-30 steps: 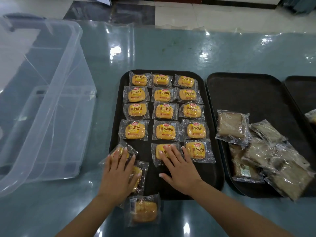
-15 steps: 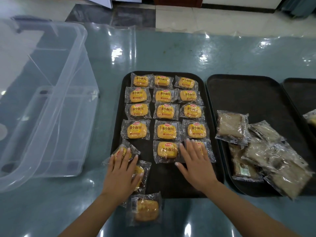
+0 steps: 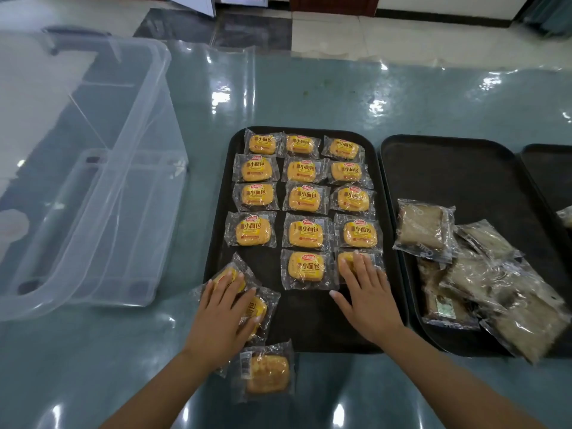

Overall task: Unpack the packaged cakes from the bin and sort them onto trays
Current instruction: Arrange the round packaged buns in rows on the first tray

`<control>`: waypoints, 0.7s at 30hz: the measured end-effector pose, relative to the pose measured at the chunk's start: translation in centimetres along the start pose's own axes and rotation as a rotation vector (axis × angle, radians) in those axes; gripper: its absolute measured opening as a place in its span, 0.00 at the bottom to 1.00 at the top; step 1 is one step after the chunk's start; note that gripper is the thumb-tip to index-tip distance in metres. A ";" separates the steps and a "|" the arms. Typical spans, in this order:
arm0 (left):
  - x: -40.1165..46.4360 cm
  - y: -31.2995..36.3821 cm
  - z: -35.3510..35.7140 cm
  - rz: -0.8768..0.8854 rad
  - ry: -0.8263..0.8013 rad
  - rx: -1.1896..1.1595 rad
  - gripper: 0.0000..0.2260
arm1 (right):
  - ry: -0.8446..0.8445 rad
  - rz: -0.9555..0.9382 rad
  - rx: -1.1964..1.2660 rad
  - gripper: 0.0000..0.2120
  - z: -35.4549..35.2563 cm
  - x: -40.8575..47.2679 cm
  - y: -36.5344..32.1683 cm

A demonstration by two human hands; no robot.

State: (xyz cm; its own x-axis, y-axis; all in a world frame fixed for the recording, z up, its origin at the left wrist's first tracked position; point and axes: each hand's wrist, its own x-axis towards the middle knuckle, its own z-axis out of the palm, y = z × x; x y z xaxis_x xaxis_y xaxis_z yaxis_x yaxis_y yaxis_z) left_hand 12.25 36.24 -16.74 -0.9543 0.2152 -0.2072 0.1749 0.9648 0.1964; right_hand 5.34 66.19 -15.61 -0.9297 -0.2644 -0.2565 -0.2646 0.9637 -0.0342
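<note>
A black tray (image 3: 309, 320) holds several yellow packaged cakes in neat rows. My right hand (image 3: 366, 300) lies flat, fingers spread, on the bottom-right yellow cake (image 3: 346, 261) of those rows. My left hand (image 3: 221, 314) rests flat on two loose yellow cakes (image 3: 258, 308) at the tray's near left corner. Another yellow cake (image 3: 267, 373) lies on the table just in front of the tray. A second black tray (image 3: 448, 168) to the right carries a pile of brown packaged cakes (image 3: 483, 274). The clear plastic bin (image 3: 93, 187) stands at the left.
A third black tray (image 3: 551, 171) shows at the right edge with one package on it. The table (image 3: 340, 97) has a glossy teal top covered with clear film. Tiled floor lies beyond the far edge.
My right hand slid right from the bottom-middle yellow cake onto the bottom-right one. My left hand stayed on the two loose cakes.
</note>
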 end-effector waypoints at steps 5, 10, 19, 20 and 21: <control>-0.3 -0.7 -0.6 0.114 0.042 -0.064 0.23 | 0.024 -0.260 -0.033 0.29 -0.2 0.9 -2.4; 0.3 -0.8 -1.7 0.004 0.224 -0.141 0.21 | 0.026 -0.311 -0.054 0.28 0.6 1.8 -3.7; 0.0 -2.1 -1.5 -0.212 0.136 -0.210 0.18 | 0.031 -0.345 -0.094 0.28 1.0 1.7 -2.7; 0.0 -2.1 -1.4 -0.205 0.123 -0.213 0.19 | 0.029 -0.342 -0.090 0.28 1.0 1.7 -2.7; -0.1 -2.0 -1.3 -0.194 0.119 -0.206 0.21 | 0.029 -0.340 -0.085 0.28 1.0 1.7 -2.7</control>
State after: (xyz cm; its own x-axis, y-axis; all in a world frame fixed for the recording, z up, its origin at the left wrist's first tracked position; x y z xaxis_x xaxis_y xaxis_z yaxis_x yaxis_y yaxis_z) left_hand 11.71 34.08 -15.89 -0.9889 -0.0015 -0.1487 -0.0551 0.9324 0.3572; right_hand 4.70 63.17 -16.89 -0.7911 -0.5719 -0.2171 -0.5798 0.8142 -0.0319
